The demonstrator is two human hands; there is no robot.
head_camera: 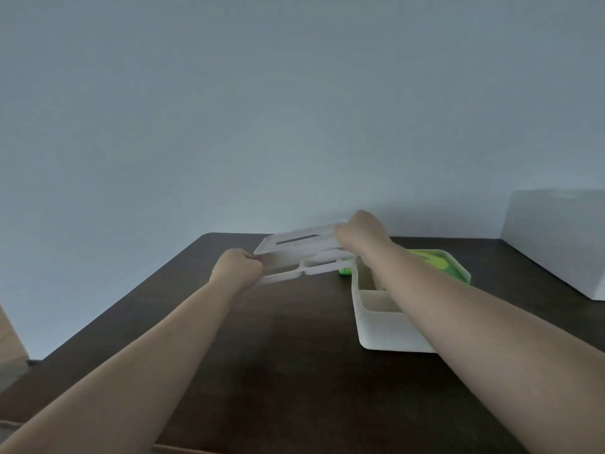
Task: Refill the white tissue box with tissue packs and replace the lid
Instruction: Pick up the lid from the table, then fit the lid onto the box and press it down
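A white lid [299, 249] with a dark slot is held tilted above the dark table [262, 339], left of the box. My left hand [237, 265] grips its near left end and my right hand [360, 234] grips its far right end. The white tissue box [386, 332] stands open on the table under my right forearm, with an inner divider showing. A green tissue pack [448, 263] lies at the box's far end; whether it is inside or behind the box I cannot tell.
A large white box [556, 237] stands at the table's back right. The wall runs close behind the table. The table's left edge slants toward me, with a light floor [9, 339] beyond it.
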